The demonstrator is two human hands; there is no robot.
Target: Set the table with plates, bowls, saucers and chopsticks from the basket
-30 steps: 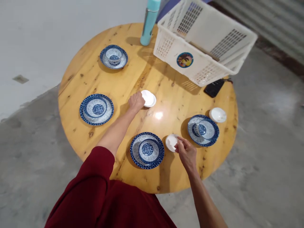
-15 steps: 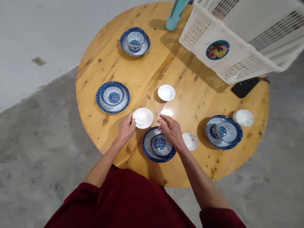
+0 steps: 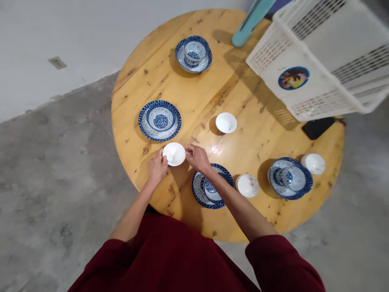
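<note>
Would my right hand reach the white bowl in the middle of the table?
Probably yes: that white bowl stands ahead and to the right of your right hand, with bare table between.

wht bowl (image 3: 174, 154) | sm., rnd | mouth up | held ovr tbl (image 3: 194, 95), nr front-L edge

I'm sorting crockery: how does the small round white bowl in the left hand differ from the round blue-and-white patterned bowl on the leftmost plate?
The small round white bowl is mostly plain inside; the patterned bowl has a blue centre. The white bowl is held by the left hand, while the patterned bowl sits on a blue-rimmed plate. Both are round, their insides visible.
</note>
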